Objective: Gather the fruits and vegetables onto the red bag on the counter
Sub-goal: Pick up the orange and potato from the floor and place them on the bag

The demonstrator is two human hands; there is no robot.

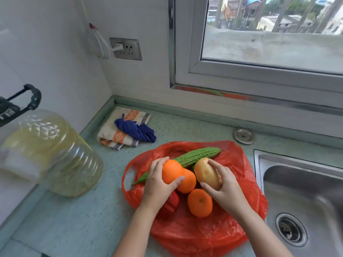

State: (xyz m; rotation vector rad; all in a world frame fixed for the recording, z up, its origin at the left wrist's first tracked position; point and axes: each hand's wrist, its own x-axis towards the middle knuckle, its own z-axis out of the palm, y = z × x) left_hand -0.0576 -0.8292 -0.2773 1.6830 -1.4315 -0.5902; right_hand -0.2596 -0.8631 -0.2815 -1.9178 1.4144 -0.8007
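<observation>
A red plastic bag (204, 236) lies spread flat on the pale green counter. A green bitter gourd (200, 154) rests across its far part. My left hand (157, 180) grips an orange (171, 170) above the bag. My right hand (222, 190) holds a yellowish potato (206, 172) beside it. A second orange (188, 181) sits between the two hands, and a third orange (200, 202) lies nearer me on the bag. A red vegetable (171, 203) is partly hidden under my left wrist.
A steel sink (304, 201) lies to the right of the bag. A large clear oil jug (50, 154) stands at the left. A folded striped towel (115, 134) with a blue cloth (137, 130) on it lies by the back wall, under a wall socket (126, 49).
</observation>
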